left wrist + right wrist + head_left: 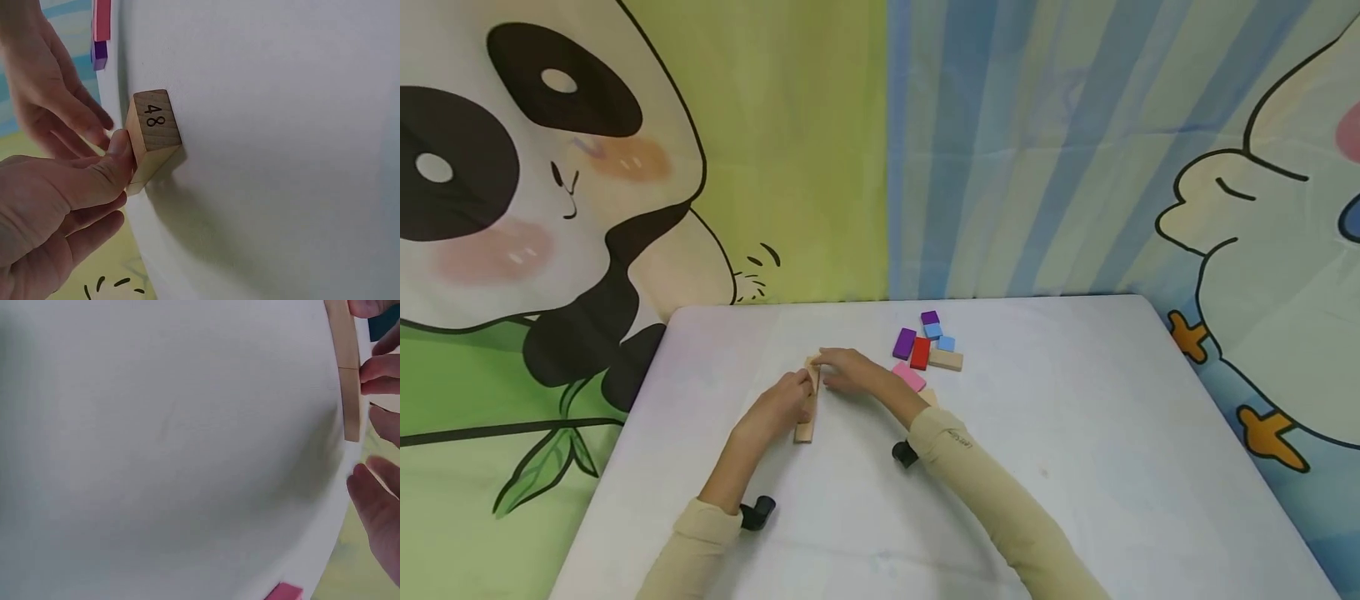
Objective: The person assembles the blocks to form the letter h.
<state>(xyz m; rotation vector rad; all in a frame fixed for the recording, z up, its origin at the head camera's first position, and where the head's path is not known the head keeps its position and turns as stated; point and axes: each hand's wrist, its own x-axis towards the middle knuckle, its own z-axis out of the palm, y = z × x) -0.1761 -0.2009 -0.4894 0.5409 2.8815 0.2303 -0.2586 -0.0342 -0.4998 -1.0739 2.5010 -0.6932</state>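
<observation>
Left of the middle of the white table (1075,500), set back toward its far edge, plain wooden rectangular blocks (804,432) lie end to end in a narrow row, a dark "48" printed on the end face nearest the person. The left hand (775,406) rests its thumb and fingertips against the row's left side, not wrapped round it. The right hand (852,372) is just beside the row's far end, thumb and fingers apart, holding nothing. Off to the right, toward the far edge, sits a loose cluster: a pink block (909,377), a red block (920,353), purple blocks (905,343), light-blue blocks (932,331) and a beige wooden block (946,360). Another beige piece (929,397) shows partly behind the right arm.
</observation>
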